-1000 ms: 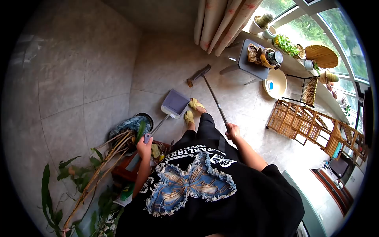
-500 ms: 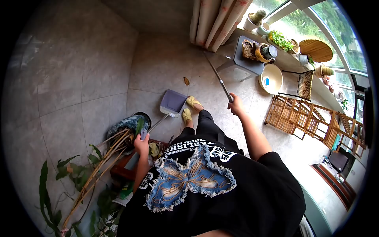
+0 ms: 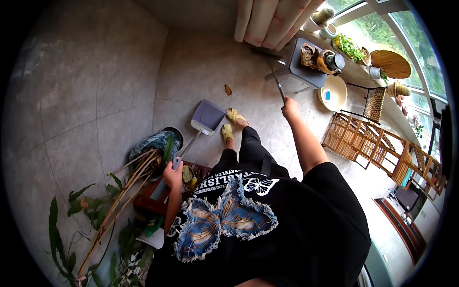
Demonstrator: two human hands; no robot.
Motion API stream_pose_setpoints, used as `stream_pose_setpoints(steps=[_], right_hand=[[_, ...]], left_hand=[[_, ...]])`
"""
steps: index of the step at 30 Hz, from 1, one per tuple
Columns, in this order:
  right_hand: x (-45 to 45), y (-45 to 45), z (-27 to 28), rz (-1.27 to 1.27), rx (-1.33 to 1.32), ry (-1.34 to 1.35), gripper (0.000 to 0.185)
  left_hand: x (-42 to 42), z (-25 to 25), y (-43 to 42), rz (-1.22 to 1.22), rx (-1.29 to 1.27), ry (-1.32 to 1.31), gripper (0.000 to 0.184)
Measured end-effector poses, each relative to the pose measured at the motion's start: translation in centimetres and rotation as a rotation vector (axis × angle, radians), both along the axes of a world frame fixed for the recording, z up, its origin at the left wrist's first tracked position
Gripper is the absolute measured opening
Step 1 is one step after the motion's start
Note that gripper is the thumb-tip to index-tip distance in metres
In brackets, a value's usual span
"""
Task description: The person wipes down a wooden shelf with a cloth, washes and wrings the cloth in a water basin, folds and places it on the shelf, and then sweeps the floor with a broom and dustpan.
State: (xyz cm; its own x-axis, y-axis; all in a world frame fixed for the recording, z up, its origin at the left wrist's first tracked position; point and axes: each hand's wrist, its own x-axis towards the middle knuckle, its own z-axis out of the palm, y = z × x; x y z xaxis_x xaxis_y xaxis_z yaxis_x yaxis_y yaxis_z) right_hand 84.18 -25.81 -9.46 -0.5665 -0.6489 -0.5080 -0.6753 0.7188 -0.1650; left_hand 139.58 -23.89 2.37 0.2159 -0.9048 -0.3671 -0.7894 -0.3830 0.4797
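My left hand (image 3: 173, 176) is closed around the handle of a long-handled dustpan (image 3: 209, 116). The grey-purple pan rests on the floor beside my feet in yellow slippers (image 3: 228, 132). Stretched forward, my right hand (image 3: 290, 110) grips the stick of a broom (image 3: 278, 85). The broom's dark head lies low between the curtain's hem and the grey stool, partly in shadow. A brown dry leaf (image 3: 228, 90) lies on the tiles a little beyond the dustpan.
The grey stool (image 3: 306, 71) carries potted items, with a cream basin (image 3: 333, 93) beside it. Wooden racks (image 3: 358, 141) stand at right. Several potted plants line the window sill. A curtain (image 3: 277, 21) hangs ahead. At left, a tall plant grows from a blue pot (image 3: 148, 146).
My right hand has moved slightly forward and right, and the broom has swung right toward the stool. The dustpan stays in nearly the same place.
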Motion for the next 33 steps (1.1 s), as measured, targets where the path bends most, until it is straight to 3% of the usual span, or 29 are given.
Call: stream_pose_setpoints(steps=[6, 10, 12, 14, 17, 19, 20, 22, 26, 28, 33], right_hand=[[-1.4, -0.8, -3.5, -0.162, -0.079, -0.069, 0.018], [-1.1, -4.2, -4.5, -0.464, -0.021, -0.354, 0.008], [-0.4, -4.9, -7.0, -0.751, -0.071, -0.773, 0.005], [1.8, -5.3, -7.3, -0.827, -0.131, -0.893, 0.008], [6.3, -4.5, -8.2, -0.629, -0.075, -0.681, 0.014], [9.1, -3.1, -7.3, -0.608, -0.078, -0.705, 0.011], [9.9, -2.7, -5.4, -0.533, 0.044, -0.686, 0.014], [12.3, 1.7, -8.2, -0.103, 0.048, -0.419, 0.024], [13.2, 2.2, 4.1, -0.379, 0.258, -0.633, 0.039], [12.6, 5.3, 3.2, -0.409, 0.198, -0.610, 0.052], [9.9, 11.6, 8.2, -0.322, 0.166, -0.592, 0.067]], left_hand=[[-0.6, 0.6, -0.2, 0.006, 0.022, -0.033, 0.032], [-0.8, 0.6, -0.2, 0.021, 0.019, 0.005, 0.031], [-0.6, 0.3, -0.5, 0.011, 0.018, 0.024, 0.030], [-0.8, 0.3, -0.8, 0.011, 0.026, 0.028, 0.031], [-1.2, 0.6, -1.3, 0.006, 0.057, 0.029, 0.030], [-1.5, 0.7, -1.6, 0.000, 0.080, 0.023, 0.029], [-1.5, 0.8, -1.8, -0.015, 0.086, -0.006, 0.030], [-1.3, 0.7, -2.2, -0.045, 0.098, -0.033, 0.030], [-1.1, 0.7, -3.0, -0.078, 0.040, -0.018, 0.032], [-1.1, 0.3, -3.3, -0.083, 0.066, -0.016, 0.032], [-0.2, -0.3, -3.8, -0.136, 0.032, -0.025, 0.033]])
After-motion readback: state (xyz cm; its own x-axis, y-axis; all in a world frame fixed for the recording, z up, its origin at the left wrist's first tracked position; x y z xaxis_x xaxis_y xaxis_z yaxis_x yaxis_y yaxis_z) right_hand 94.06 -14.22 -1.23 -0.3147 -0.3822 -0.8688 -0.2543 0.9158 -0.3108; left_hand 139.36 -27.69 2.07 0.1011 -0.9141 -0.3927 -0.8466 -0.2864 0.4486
